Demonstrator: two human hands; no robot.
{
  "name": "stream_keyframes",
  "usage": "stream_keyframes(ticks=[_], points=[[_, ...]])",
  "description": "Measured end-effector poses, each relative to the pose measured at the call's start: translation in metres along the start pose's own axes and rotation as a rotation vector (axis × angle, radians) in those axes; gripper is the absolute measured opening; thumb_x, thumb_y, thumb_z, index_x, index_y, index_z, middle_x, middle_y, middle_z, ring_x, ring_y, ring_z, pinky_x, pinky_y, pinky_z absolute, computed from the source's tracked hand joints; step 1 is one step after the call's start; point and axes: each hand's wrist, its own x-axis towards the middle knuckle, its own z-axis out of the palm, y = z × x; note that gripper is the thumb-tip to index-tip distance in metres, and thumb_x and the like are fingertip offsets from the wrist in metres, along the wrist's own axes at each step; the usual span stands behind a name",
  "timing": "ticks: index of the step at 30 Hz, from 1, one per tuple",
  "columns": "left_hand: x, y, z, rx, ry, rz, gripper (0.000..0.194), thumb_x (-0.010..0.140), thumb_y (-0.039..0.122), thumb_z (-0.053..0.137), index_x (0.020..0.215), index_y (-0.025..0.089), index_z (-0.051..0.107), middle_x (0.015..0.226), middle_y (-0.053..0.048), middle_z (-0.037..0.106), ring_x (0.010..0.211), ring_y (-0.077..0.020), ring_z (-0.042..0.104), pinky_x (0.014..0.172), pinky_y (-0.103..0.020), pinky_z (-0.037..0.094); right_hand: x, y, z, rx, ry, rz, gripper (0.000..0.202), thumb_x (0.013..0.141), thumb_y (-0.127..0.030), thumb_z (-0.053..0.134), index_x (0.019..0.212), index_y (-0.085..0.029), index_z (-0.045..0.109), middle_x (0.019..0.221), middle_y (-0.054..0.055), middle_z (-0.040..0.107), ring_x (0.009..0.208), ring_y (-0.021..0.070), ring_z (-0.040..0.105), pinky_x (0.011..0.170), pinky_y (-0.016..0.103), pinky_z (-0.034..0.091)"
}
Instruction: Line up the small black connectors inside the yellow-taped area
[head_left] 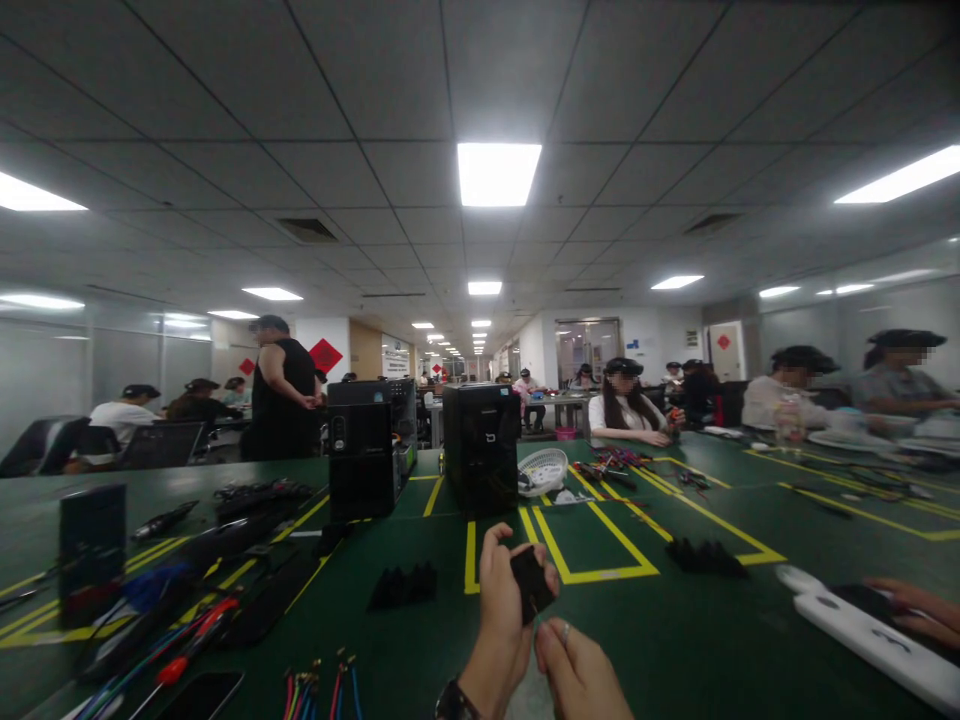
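Observation:
My left hand (501, 600) is raised above the green table, fingers curled round a small black block (531, 580) with a flat, square face. Just below it, my right hand (576, 665) is closed in a pinch at the block's lower edge. Between thumb and finger there seems to be a thin greenish wire, mostly hidden and blurred. Below and to the left, several coloured wires (306, 692) with brass-coloured ends stand up at the table's near edge.
Two black computer cases (480, 450) (361, 455) stand ahead. Black spiky pieces (405, 586) lie nearby. Left are a red-handled screwdriver (174, 670), a phone (201, 696) and cables. A white power strip (862, 640) lies right, beside another person's hand (919, 608). A co-worker (626, 410) sits opposite.

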Motion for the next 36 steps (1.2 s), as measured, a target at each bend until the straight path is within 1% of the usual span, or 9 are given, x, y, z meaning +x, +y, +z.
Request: stream_keyframes(ticks=[3, 8, 12, 16, 22, 25, 28, 33, 36], points=[[0.014, 0.000, 0.001, -0.027, 0.035, -0.035, 0.017, 0.080, 0.028, 0.042, 0.092, 0.027, 0.030, 0.055, 0.005, 0.056, 0.041, -0.0134, 0.054, 0.043, -0.022, 0.038, 0.008, -0.018, -0.006, 0.034, -0.023, 0.056, 0.036, 0.083, -0.046, 0.035, 0.058, -0.022, 0.044, 0.054, -0.001, 0.046, 0.058, 0.0158, 0.047, 0.055, 0.026, 0.033], [0.030, 0.003, 0.002, -0.053, 0.050, -0.109, 0.026, 0.072, 0.027, 0.050, 0.093, 0.026, 0.034, 0.056, 0.007, 0.053, 0.042, -0.0125, 0.055, 0.045, -0.023, 0.039, 0.018, -0.021, 0.002, 0.221, 0.106, 0.026, 0.038, 0.080, -0.052, 0.041, 0.059, -0.021, 0.044, 0.053, -0.002, 0.046, 0.052, 0.0129, 0.041, 0.051, 0.025, 0.032], [0.033, 0.000, -0.005, -0.046, 0.096, -0.156, 0.028, 0.071, 0.028, 0.051, 0.092, 0.026, 0.033, 0.055, 0.008, 0.050, 0.041, -0.0126, 0.055, 0.045, -0.024, 0.040, 0.025, -0.011, 0.008, 0.290, -0.007, 0.165, 0.038, 0.081, -0.052, 0.038, 0.057, -0.022, 0.044, 0.039, -0.009, 0.029, 0.038, 0.0103, 0.028, 0.041, 0.025, 0.020], [0.034, -0.005, -0.006, -0.042, 0.060, -0.130, 0.025, 0.073, 0.030, 0.050, 0.094, 0.026, 0.035, 0.055, 0.008, 0.050, 0.042, -0.0129, 0.055, 0.046, -0.024, 0.040, 0.025, -0.008, 0.006, 0.204, 0.094, 0.038, 0.037, 0.080, -0.050, 0.040, 0.057, -0.021, 0.045, 0.052, -0.003, 0.045, 0.052, 0.0125, 0.041, 0.052, 0.025, 0.030], [0.034, -0.012, -0.009, -0.038, 0.093, -0.152, 0.026, 0.073, 0.032, 0.049, 0.093, 0.026, 0.034, 0.055, 0.006, 0.052, 0.045, -0.0147, 0.057, 0.045, -0.023, 0.039, 0.026, -0.012, 0.002, 0.139, 0.037, 0.078, 0.035, 0.079, -0.045, 0.040, 0.054, -0.021, 0.043, 0.049, -0.005, 0.037, 0.051, 0.0118, 0.036, 0.050, 0.026, 0.026], [0.034, -0.012, -0.007, -0.040, 0.080, -0.124, 0.025, 0.074, 0.030, 0.049, 0.095, 0.026, 0.036, 0.059, 0.006, 0.053, 0.045, -0.0124, 0.056, 0.046, -0.022, 0.040, 0.025, -0.005, 0.004, 0.214, 0.064, 0.120, 0.035, 0.079, -0.050, 0.038, 0.059, -0.022, 0.041, 0.047, -0.007, 0.035, 0.046, 0.0108, 0.033, 0.046, 0.025, 0.023], [0.033, -0.010, -0.003, -0.044, 0.095, -0.141, 0.024, 0.074, 0.027, 0.048, 0.094, 0.026, 0.034, 0.059, 0.006, 0.052, 0.044, -0.0115, 0.055, 0.046, -0.022, 0.039, 0.024, -0.001, 0.006, 0.296, 0.022, 0.218, 0.035, 0.080, -0.052, 0.037, 0.060, -0.023, 0.041, 0.040, -0.010, 0.025, 0.037, 0.0096, 0.024, 0.040, 0.026, 0.016], [0.031, -0.007, 0.005, -0.080, 0.059, -0.184, 0.025, 0.074, 0.030, 0.049, 0.094, 0.025, 0.035, 0.057, 0.005, 0.051, 0.045, -0.0136, 0.055, 0.045, -0.023, 0.039, 0.018, -0.009, 0.001, 0.285, 0.108, 0.065, 0.038, 0.077, -0.054, 0.045, 0.059, -0.021, 0.045, 0.051, -0.004, 0.043, 0.048, 0.0107, 0.038, 0.045, 0.024, 0.027], [0.030, -0.008, 0.002, -0.094, 0.093, -0.208, 0.027, 0.073, 0.030, 0.049, 0.094, 0.026, 0.034, 0.056, 0.006, 0.050, 0.044, -0.0135, 0.055, 0.045, -0.023, 0.040, 0.018, -0.012, -0.002, 0.274, 0.081, 0.111, 0.038, 0.079, -0.053, 0.043, 0.057, -0.022, 0.043, 0.046, -0.006, 0.037, 0.045, 0.0105, 0.034, 0.044, 0.025, 0.025]])
